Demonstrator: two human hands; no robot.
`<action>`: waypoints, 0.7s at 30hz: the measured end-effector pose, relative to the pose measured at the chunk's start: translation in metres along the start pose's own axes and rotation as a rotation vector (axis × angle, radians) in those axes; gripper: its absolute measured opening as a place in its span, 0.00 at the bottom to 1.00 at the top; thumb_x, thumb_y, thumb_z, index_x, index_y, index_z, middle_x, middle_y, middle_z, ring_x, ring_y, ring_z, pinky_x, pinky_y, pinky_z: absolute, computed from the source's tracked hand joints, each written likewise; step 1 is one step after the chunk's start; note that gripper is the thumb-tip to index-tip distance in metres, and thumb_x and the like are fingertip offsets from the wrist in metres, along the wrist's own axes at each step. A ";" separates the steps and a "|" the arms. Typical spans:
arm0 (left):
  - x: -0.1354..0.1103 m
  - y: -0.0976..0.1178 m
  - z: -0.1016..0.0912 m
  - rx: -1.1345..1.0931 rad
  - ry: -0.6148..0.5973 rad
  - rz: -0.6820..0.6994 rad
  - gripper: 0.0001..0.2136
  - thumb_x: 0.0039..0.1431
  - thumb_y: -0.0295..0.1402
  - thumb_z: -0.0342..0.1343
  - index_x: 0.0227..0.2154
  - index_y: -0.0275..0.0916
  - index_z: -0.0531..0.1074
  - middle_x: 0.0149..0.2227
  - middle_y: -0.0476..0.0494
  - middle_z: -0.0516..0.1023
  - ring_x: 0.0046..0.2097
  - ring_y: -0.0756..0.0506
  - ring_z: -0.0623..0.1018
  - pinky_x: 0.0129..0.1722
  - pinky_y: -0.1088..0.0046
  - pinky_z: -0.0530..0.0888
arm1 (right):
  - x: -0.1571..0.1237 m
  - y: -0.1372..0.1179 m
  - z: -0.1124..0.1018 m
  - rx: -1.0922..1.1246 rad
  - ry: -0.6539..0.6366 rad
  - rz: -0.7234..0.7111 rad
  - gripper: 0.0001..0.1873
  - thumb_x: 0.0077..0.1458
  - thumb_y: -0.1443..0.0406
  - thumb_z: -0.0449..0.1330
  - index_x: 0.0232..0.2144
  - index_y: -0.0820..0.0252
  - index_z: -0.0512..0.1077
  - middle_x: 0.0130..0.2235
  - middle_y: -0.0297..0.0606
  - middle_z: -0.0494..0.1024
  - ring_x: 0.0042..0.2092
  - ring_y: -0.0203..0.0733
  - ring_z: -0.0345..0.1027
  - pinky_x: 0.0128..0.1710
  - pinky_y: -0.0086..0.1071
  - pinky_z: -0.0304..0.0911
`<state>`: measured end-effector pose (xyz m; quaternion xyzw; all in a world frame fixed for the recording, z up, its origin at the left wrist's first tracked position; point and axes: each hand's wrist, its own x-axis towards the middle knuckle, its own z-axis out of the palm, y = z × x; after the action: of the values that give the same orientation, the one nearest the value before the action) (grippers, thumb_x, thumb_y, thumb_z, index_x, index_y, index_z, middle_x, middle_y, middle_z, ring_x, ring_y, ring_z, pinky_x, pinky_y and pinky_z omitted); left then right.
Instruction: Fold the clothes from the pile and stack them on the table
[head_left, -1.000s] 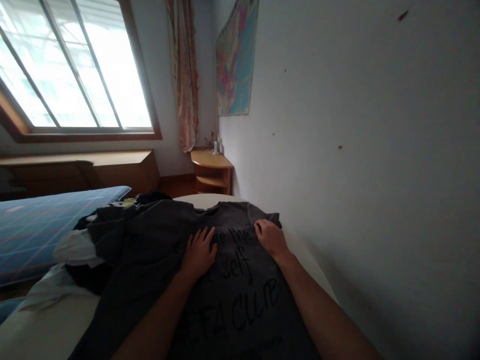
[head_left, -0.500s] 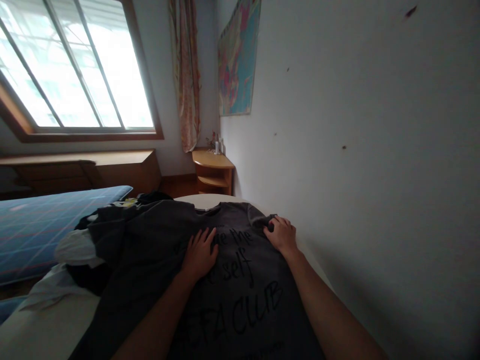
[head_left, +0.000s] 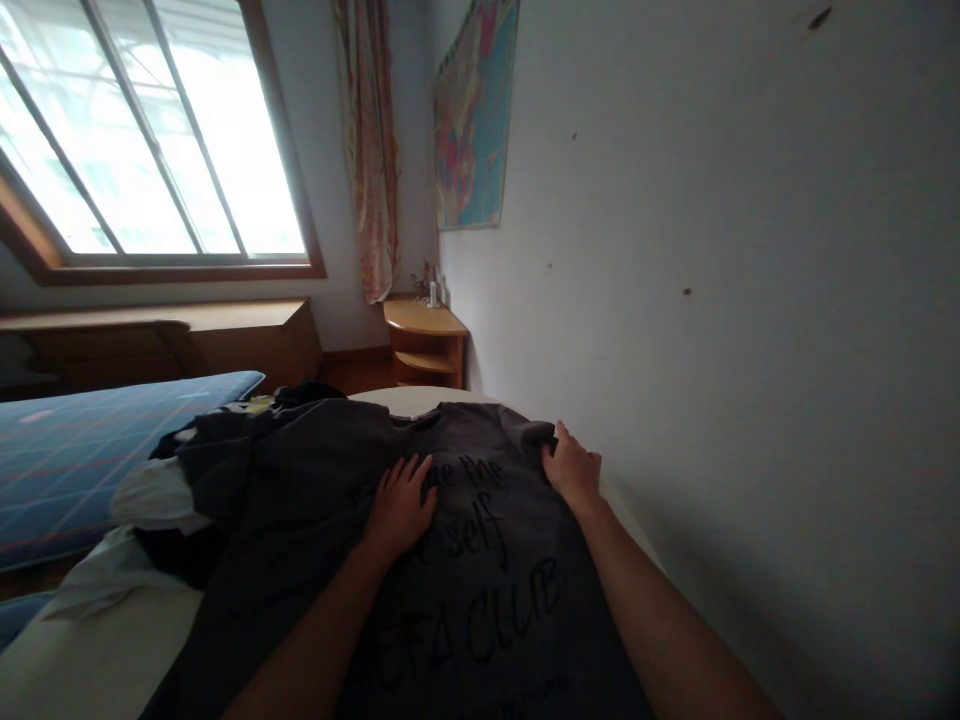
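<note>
A dark grey T-shirt [head_left: 300, 500] with black lettering lies spread out on a pale rounded surface [head_left: 142, 640], its neckline at the far end. My left hand [head_left: 401, 498] rests flat on the chest of the shirt, fingers spread over the print. At the shirt's right sleeve, my right hand [head_left: 574, 470] has its fingers curled in, closed on the sleeve's edge. The fingertips of this hand are partly hidden.
Crumpled white, black and grey clothes [head_left: 157, 495] lie to the left, beside a blue plaid mattress [head_left: 82, 450]. The white wall [head_left: 712, 400] runs close along the right. Farther back stand a corner shelf [head_left: 424, 318] and a long wooden desk [head_left: 255, 330].
My right hand has shifted slightly to the right at the sleeve, and the sleeve now lies straighter. My left hand stays in place on the shirt.
</note>
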<state>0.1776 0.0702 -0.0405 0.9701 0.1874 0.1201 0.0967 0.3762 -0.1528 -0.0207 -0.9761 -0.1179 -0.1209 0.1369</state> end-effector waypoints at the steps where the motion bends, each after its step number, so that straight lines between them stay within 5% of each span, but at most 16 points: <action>1: 0.000 0.000 0.000 -0.006 -0.002 -0.001 0.26 0.66 0.36 0.47 0.66 0.40 0.60 0.67 0.40 0.62 0.68 0.35 0.59 0.67 0.52 0.56 | 0.000 0.001 0.000 -0.012 0.008 -0.017 0.33 0.63 0.59 0.54 0.67 0.63 0.55 0.53 0.52 0.75 0.51 0.53 0.70 0.50 0.44 0.57; 7: 0.001 -0.005 0.004 -0.032 0.002 0.012 0.25 0.65 0.37 0.48 0.65 0.41 0.61 0.67 0.41 0.62 0.68 0.35 0.59 0.66 0.53 0.57 | 0.000 0.004 0.004 -0.017 -0.012 -0.025 0.18 0.60 0.59 0.56 0.49 0.58 0.74 0.56 0.49 0.72 0.55 0.56 0.63 0.50 0.45 0.58; 13: 0.000 -0.005 0.003 -0.051 0.005 0.011 0.25 0.65 0.37 0.47 0.64 0.42 0.63 0.67 0.41 0.62 0.68 0.35 0.59 0.66 0.53 0.58 | 0.003 0.004 0.004 0.072 0.041 -0.029 0.10 0.61 0.63 0.53 0.39 0.58 0.74 0.47 0.44 0.77 0.54 0.50 0.65 0.52 0.43 0.56; 21: 0.000 -0.003 0.002 -0.043 -0.010 0.010 0.24 0.65 0.37 0.48 0.64 0.42 0.63 0.67 0.41 0.61 0.69 0.35 0.58 0.66 0.52 0.57 | 0.002 0.010 0.010 0.044 0.017 0.042 0.23 0.58 0.56 0.58 0.52 0.62 0.70 0.56 0.52 0.73 0.62 0.60 0.56 0.55 0.50 0.55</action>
<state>0.1769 0.0727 -0.0428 0.9693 0.1796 0.1199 0.1176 0.3833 -0.1590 -0.0323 -0.9741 -0.0986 -0.1237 0.1617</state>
